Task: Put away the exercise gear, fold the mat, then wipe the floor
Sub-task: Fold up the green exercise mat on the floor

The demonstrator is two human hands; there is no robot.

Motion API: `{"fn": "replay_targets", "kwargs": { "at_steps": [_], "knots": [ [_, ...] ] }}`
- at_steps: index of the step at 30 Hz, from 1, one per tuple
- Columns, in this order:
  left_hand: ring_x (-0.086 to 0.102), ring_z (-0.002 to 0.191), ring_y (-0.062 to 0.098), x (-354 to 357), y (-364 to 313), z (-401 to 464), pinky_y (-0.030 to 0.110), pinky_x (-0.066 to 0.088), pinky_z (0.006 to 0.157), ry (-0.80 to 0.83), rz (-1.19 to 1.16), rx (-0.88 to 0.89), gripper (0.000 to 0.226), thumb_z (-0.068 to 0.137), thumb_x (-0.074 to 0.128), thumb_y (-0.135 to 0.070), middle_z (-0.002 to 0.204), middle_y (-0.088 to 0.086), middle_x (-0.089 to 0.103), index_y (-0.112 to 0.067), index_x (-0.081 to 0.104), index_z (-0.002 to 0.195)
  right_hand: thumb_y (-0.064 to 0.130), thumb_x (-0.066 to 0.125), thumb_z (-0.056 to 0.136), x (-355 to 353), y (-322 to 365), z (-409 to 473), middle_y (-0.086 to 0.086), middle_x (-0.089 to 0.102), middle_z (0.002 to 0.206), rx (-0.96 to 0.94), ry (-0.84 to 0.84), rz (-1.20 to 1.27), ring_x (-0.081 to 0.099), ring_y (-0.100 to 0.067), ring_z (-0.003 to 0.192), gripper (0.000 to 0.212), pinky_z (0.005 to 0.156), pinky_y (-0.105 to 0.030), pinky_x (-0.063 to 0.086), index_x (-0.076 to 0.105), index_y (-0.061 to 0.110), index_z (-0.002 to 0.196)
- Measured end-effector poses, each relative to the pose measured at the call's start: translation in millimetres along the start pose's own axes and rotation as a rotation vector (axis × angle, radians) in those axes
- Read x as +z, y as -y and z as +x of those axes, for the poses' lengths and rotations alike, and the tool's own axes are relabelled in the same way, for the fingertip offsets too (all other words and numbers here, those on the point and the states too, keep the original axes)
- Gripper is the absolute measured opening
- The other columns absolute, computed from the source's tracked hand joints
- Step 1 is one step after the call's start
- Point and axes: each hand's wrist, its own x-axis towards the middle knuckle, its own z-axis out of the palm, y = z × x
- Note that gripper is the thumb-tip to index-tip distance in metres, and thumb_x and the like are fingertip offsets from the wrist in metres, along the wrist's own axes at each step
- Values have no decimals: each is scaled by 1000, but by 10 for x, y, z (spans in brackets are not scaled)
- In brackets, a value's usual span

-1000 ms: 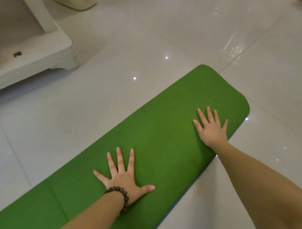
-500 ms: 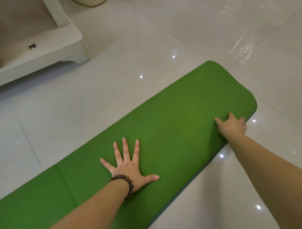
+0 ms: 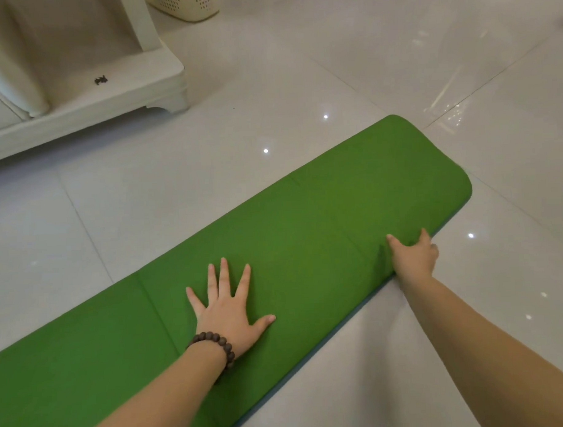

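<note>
Head view: green mat (image 3: pixel 306 244) flat on glossy tiled floor (image 3: pixel 145 192), near end cut off at frame edge. Left hand (image 3: pixel 227 306) spread, palm pressed on mat. Right hand (image 3: pixel 414 256) pinching mat's near edge, fingertips hidden underneath.

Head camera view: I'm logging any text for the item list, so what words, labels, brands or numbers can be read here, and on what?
None can be read.
Green mat: no print or logo on the visible face.
White furniture base: a small dark mark, too small and blurred to tell whether it is writing.
Cream basket: only a perforated pattern.
Bead bracelet: no lettering.
</note>
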Motion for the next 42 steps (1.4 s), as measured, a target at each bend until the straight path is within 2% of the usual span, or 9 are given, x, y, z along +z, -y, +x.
{"fn": "replay_targets", "kwargs": {
  "at_steps": [5,9,20,25,28,31,35,38,42],
  "knots": [
    [-26,144,28,-35,-39,-44,69,-1,112,2,6,30,103,77,38,-83,156,4,-30,-37,-20,149,30,68,84,-128,25,73,-16,54,129,311,-46,362,56,-36,111,57,88,-41,51,47,2,128],
    [-26,144,26,-93,-144,-70,66,0,114,-15,-13,83,105,78,43,-80,157,4,-29,-36,-20,149,20,71,84,-223,-5,65,-11,61,118,383,228,587,62,-30,101,41,71,-38,55,53,7,118],
    [-34,140,19,-1075,-794,-297,60,-4,117,-293,-90,479,114,75,62,-68,155,-7,-32,-41,-28,141,-3,57,90,-697,769,-822,-11,61,118,-60,397,788,64,-29,101,28,62,-34,59,47,10,112],
    [-35,139,17,-1595,-890,-371,63,-10,114,-415,106,686,125,70,74,-58,152,-14,-32,-40,-27,142,-6,51,91,-927,1006,-1281,-11,71,95,-26,539,962,71,-18,72,33,53,-28,56,51,-2,123],
    [-3,149,18,-1786,-806,-434,58,-8,116,-443,127,808,110,69,78,-51,161,-7,9,-28,12,154,-6,50,91,-1028,1044,-1540,-7,74,81,26,659,1007,72,-18,69,28,54,-28,56,55,0,118],
    [49,127,25,-1806,-643,-558,54,24,114,-601,50,918,79,61,85,-46,131,2,57,-18,55,130,-1,52,92,-1126,1065,-1833,-11,72,77,79,762,961,70,-18,63,18,51,-27,56,58,-3,108],
    [62,90,24,-1776,-372,-702,43,43,97,-774,23,900,56,58,85,-49,94,-1,64,-17,63,98,34,63,88,-1273,947,-2111,-4,58,53,-158,676,300,51,-14,41,32,40,-23,41,60,2,84],
    [61,82,23,-1819,-114,-847,39,44,93,-843,20,904,42,65,78,-47,86,-2,62,-16,63,89,54,69,74,-1298,806,-2250,4,57,75,-673,219,-114,54,-15,70,41,62,-28,41,60,15,84],
    [61,80,23,-1861,228,-1094,37,44,93,-901,66,910,31,70,75,-39,84,-1,63,-15,63,87,64,74,57,-912,726,-2598,15,29,144,-929,638,-232,26,-1,135,108,111,-25,25,25,27,146]
  ]
}}
